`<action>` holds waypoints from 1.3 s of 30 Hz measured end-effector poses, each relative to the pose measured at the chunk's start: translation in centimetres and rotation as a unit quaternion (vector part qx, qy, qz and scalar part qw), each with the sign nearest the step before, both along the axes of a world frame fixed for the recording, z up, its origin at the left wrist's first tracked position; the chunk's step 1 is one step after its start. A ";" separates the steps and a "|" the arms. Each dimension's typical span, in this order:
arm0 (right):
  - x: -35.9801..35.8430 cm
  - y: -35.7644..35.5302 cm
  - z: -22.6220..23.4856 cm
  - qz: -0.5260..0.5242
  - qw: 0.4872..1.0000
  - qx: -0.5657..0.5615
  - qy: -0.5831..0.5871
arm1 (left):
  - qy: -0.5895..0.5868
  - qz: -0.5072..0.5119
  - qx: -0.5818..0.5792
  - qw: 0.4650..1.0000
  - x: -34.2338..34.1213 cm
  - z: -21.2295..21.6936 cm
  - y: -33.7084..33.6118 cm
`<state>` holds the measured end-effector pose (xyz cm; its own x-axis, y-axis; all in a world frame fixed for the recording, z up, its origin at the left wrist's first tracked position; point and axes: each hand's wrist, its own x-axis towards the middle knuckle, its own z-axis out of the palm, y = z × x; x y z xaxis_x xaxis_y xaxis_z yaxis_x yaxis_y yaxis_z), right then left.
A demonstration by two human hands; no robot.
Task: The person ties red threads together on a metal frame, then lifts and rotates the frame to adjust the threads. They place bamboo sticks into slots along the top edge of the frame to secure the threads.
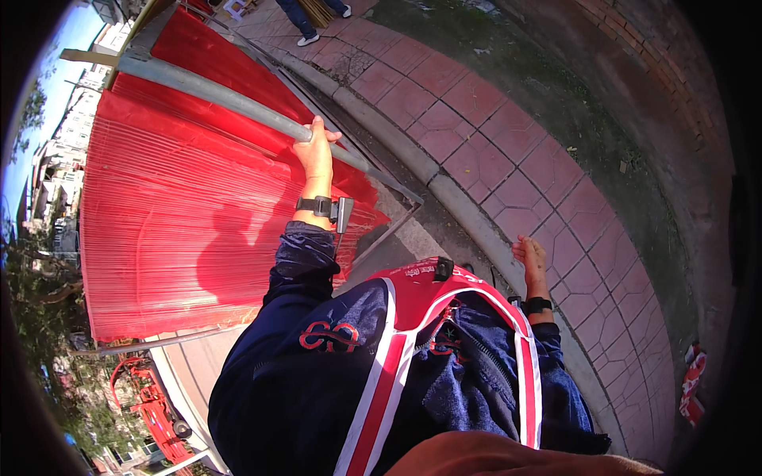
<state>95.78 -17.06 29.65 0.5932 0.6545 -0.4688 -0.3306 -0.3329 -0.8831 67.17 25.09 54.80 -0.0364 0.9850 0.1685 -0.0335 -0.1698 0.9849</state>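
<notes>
A grey metal pole (226, 97) slants across a broad red sheet of fine parallel strands (159, 230). My left hand (316, 155) grips the pole near its right end, with the thumb lying over it. Out to my right, my right hand (533, 260) hangs beside the kerb and holds nothing; its fingers look loosely extended. A black band with a small device (329, 210) circles my left wrist. The red sheet sits within a metal frame (389, 232), and dark shadows fall across it.
A stone kerb (432, 186) runs past me, bordering a red-tiled pavement (508, 159). Another person's legs (300, 17) show at the top, near a small white stool (236, 8). A red machine (157, 412) stands at the lower left. A red-and-white object (693, 385) lies far right.
</notes>
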 end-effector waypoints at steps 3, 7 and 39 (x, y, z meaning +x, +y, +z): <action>2.6 -0.7 -0.7 -0.030 0.999 0.038 0.008 | 0.022 0.019 0.009 1.000 -0.3 -0.2 0.1; 5.4 0.6 -1.9 -0.053 0.997 0.035 0.046 | 0.013 0.020 -0.003 1.000 -0.4 0.0 0.0; 26.0 50.1 4.0 0.332 0.943 0.013 0.011 | 0.031 0.358 -0.156 0.920 3.3 -1.5 -1.5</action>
